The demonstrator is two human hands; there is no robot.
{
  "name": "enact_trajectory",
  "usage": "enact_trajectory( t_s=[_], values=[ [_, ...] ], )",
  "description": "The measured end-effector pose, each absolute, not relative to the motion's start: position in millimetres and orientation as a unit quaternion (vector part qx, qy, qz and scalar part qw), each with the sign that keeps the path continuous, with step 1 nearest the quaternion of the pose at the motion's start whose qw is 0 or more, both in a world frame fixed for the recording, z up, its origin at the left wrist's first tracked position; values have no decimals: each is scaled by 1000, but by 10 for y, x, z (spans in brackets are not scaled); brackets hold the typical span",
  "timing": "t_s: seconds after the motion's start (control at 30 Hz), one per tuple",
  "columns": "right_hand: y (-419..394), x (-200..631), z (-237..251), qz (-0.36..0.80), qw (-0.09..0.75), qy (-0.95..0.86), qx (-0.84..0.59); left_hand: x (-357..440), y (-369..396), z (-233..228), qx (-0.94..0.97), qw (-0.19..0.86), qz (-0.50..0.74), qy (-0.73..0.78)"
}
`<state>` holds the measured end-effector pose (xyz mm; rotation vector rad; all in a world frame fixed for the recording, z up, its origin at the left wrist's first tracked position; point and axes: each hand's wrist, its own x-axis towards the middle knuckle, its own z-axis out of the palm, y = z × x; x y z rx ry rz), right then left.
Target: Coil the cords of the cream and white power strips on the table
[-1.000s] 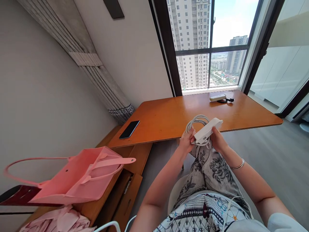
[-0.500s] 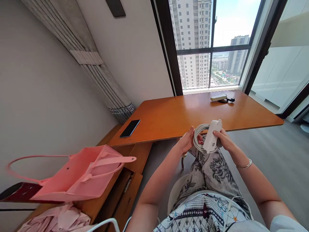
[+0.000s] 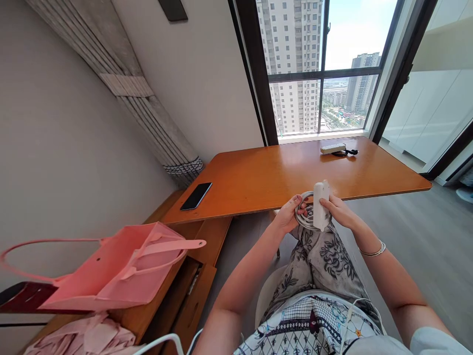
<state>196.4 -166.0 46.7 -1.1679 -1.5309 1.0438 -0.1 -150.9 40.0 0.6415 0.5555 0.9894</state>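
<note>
In the head view a white power strip [image 3: 320, 207] is held over my lap, near the front edge of the wooden table [image 3: 254, 180]. My right hand [image 3: 338, 209] grips its right side, thumb on the face turned to me. The strip's coiled white cord [image 3: 303, 217] hangs just left of it, partly behind it. My left hand [image 3: 290, 213] is closed on the coil's left side, with fingertips showing inside the loop.
A black phone [image 3: 196, 196] lies at the table's left end. Another power strip [image 3: 333, 148] with a black cord rests near the window. At left, a pink bag [image 3: 121, 268] stands on a wooden cabinet beside pink cloth [image 3: 86, 335].
The power strip has turned more upright and shifted slightly left, so its face is seen more narrowly. Both hands keep their hold. The view has moved a little.
</note>
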Motion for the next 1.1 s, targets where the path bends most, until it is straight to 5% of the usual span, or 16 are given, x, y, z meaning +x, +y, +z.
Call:
enact_trajectory(
  t_s=[0.3, 0.57, 1.1],
  values=[
    [-1663, 1926, 338, 449, 465, -632, -427, -131, -1361, 560, 406, 820, 278, 293],
    [-1604, 1939, 419, 336, 460, -666, -482, 75, -1486, 422, 360, 782, 396, 319],
    [-1556, 1923, 313, 421, 452, -611, -495, 123, -1468, 306, 521, 657, 405, 365]
  ],
)
